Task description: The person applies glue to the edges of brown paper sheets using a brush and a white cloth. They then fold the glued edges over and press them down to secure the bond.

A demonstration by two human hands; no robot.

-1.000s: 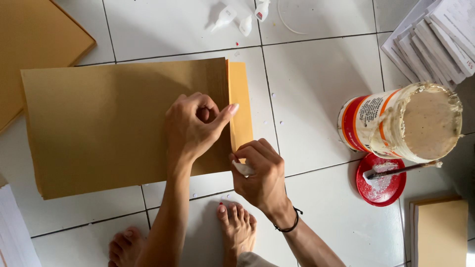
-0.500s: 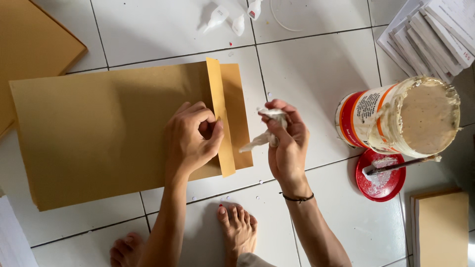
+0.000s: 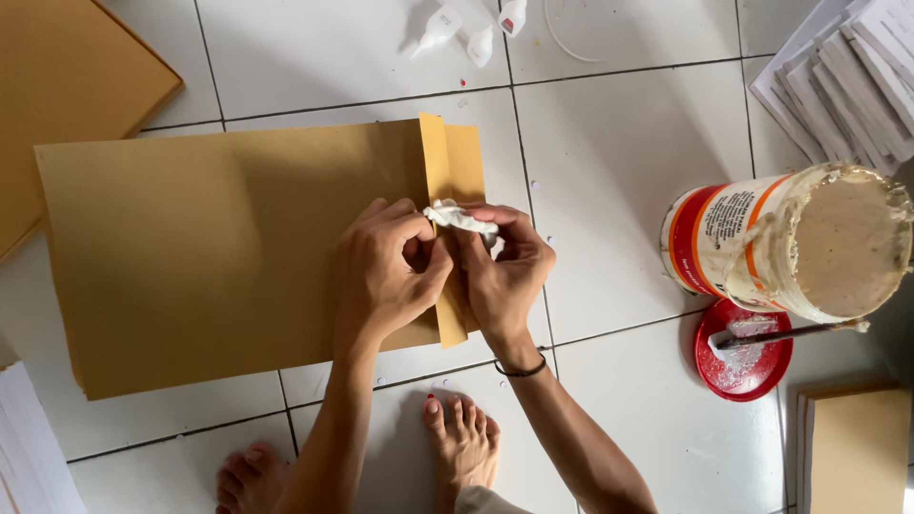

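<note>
A large brown paper envelope (image 3: pixel 219 257) lies flat on the white tiled floor (image 3: pixel 619 171), smooth and matte, a rectangle with its long axis running left to right. Its open end points right, where the narrow flap (image 3: pixel 443 181) stands half raised along a crisp fold running from the far edge toward the near one.

Both hands meet over that flap end. The left hand (image 3: pixel 386 271) rests on the envelope with its fingers curled in, their tips pinching one end of a small crumpled white rag (image 3: pixel 459 217). The right hand (image 3: pixel 505 271), a thin dark band (image 3: pixel 521 369) at its wrist, closes thumb and fingers on the rag's other end. The rag is soft and twisted, lying roughly left to right just above the flap.

To the right stands a round glue tub (image 3: pixel 762 252), its rim crusted with pale, lumpy paste. Just nearer is a red round lid (image 3: pixel 743 357), smeared white, with a thin brush (image 3: pixel 790 333) lying across it. A stack of white paper bundles (image 3: pixel 847 81) fills the far right corner, and another brown sheet (image 3: pixel 67 95) the far left. Small white plastic bottles (image 3: pixel 471 29) lie at the far edge. A tan board (image 3: pixel 852 447) sits at the near right. Bare feet (image 3: pixel 462 443) rest at the near edge.
</note>
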